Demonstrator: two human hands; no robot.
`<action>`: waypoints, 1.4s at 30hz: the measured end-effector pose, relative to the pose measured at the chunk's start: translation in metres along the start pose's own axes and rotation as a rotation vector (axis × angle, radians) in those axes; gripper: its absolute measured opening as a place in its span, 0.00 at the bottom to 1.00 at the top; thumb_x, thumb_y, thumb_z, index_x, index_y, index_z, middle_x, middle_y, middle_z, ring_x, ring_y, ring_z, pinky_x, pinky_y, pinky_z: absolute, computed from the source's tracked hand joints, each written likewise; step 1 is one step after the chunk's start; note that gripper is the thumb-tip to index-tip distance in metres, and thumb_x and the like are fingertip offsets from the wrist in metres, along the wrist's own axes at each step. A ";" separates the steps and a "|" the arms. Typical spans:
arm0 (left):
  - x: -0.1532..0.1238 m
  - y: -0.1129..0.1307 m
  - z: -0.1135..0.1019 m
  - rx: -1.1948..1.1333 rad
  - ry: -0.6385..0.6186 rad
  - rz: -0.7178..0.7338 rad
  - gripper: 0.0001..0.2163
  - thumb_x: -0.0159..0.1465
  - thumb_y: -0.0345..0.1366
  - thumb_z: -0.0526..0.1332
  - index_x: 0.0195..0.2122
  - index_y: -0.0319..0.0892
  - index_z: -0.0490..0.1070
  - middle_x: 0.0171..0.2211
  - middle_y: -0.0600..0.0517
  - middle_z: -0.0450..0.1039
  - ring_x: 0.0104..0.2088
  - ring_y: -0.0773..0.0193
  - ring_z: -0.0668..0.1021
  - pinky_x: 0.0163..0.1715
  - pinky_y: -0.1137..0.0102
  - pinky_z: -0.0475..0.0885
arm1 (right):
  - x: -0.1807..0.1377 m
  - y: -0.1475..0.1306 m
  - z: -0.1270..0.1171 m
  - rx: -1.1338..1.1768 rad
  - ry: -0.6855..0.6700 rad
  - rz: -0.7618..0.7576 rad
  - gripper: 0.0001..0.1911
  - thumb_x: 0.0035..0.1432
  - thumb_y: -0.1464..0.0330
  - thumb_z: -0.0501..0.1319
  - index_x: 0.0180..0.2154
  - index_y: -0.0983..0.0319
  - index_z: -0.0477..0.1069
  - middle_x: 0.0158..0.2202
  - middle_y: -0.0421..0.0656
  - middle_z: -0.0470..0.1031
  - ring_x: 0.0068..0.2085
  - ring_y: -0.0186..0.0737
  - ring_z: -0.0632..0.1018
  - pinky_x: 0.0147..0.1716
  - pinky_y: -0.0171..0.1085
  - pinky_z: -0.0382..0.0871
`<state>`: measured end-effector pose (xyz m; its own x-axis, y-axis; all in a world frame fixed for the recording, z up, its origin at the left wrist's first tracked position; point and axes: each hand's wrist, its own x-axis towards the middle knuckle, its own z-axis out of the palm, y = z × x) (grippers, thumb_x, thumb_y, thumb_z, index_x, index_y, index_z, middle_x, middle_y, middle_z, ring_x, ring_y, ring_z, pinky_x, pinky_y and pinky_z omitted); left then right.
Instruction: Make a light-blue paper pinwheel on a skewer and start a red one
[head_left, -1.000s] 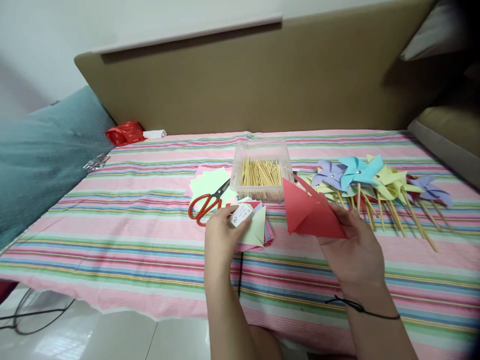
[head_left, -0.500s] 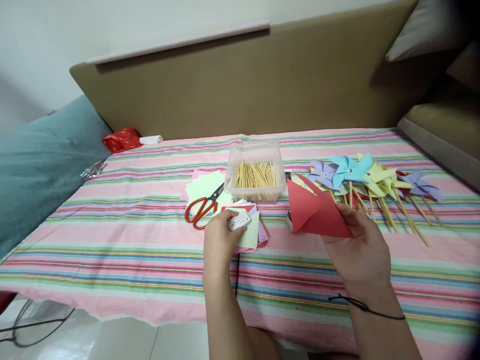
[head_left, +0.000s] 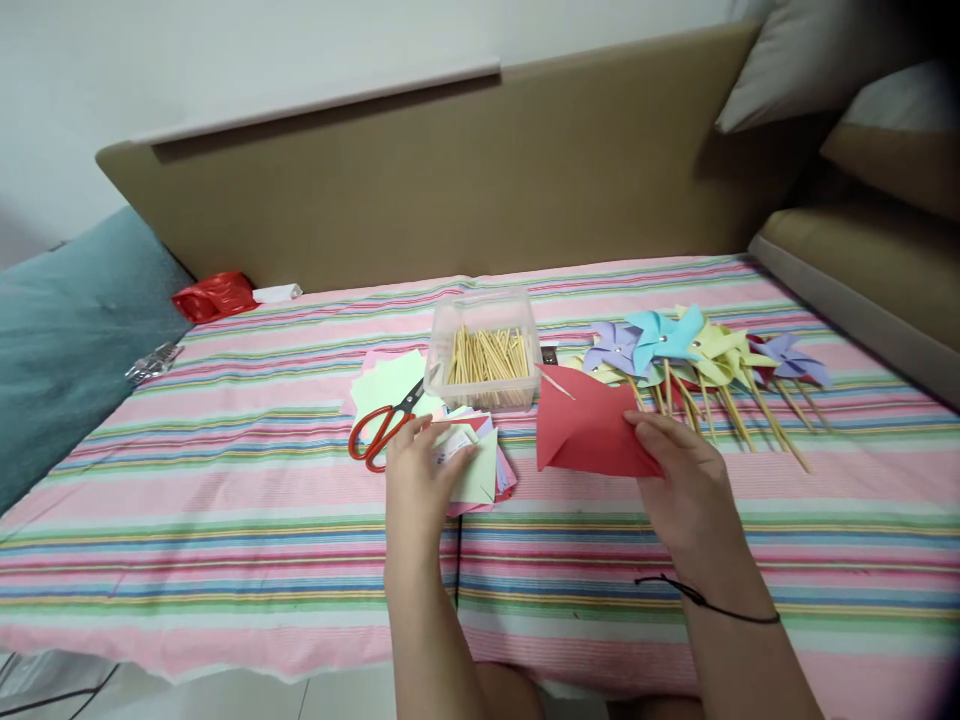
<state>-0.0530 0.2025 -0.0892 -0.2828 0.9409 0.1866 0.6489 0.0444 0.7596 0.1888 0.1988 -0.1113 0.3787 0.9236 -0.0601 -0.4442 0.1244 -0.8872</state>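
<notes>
My right hand (head_left: 686,475) pinches the right edge of a red sheet of paper (head_left: 589,425) that has slits cut in it and is held above the cloth. My left hand (head_left: 420,480) is over a stack of coloured paper squares (head_left: 480,480), its thumb and fingers apart. A small white printed packet (head_left: 454,445) lies on top of the stack, close to those fingers. Just beyond the left hand are scissors (head_left: 382,430) with red handles, resting on pale green paper (head_left: 397,375). Behind the stack stands a clear plastic box (head_left: 484,395) of thin wooden sticks (head_left: 487,355).
Several finished paper pinwheels (head_left: 667,340) on sticks lie in a pile at the right. A striped cloth (head_left: 262,480) covers the surface. A red plastic bag (head_left: 216,297) and a clear crumpled packet (head_left: 154,362) lie at the far left, beside a teal cushion (head_left: 75,330).
My left fingers have spread from the white packet, which now rests on the stack. My right hand has turned the red paper flatter. The whole view has shifted slightly.
</notes>
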 end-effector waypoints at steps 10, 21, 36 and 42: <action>-0.014 0.063 0.048 -1.011 -0.429 -0.115 0.25 0.60 0.58 0.59 0.43 0.39 0.74 0.39 0.43 0.80 0.37 0.57 0.81 0.40 0.64 0.74 | -0.002 -0.006 0.003 -0.291 0.068 -0.359 0.28 0.46 0.70 0.73 0.51 0.57 0.74 0.36 0.42 0.81 0.44 0.45 0.78 0.47 0.44 0.71; -0.013 0.077 0.056 -1.274 -0.497 -0.404 0.23 0.59 0.53 0.63 0.43 0.38 0.77 0.39 0.44 0.81 0.41 0.56 0.81 0.39 0.69 0.74 | 0.003 -0.016 -0.008 -0.618 -0.091 -0.786 0.14 0.53 0.79 0.62 0.26 0.54 0.78 0.54 0.39 0.73 0.55 0.50 0.70 0.51 0.52 0.65; -0.011 0.066 0.059 -1.048 -0.438 -0.367 0.17 0.51 0.35 0.72 0.41 0.40 0.75 0.42 0.45 0.81 0.39 0.56 0.81 0.38 0.66 0.75 | 0.003 -0.009 -0.018 -0.305 -0.425 -0.162 0.17 0.60 0.70 0.64 0.50 0.49 0.75 0.51 0.41 0.78 0.51 0.41 0.78 0.52 0.41 0.73; -0.012 0.064 0.060 -1.015 -0.465 -0.360 0.14 0.51 0.35 0.71 0.38 0.39 0.75 0.40 0.47 0.81 0.39 0.56 0.81 0.38 0.67 0.74 | 0.002 -0.019 -0.014 -0.348 -0.500 -0.157 0.07 0.57 0.69 0.66 0.37 0.51 0.81 0.41 0.39 0.80 0.45 0.37 0.79 0.44 0.32 0.75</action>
<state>0.0345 0.2147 -0.0803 0.0866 0.9702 -0.2263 -0.3363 0.2423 0.9101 0.2095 0.1927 -0.1012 -0.0448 0.9722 0.2296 -0.0924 0.2248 -0.9700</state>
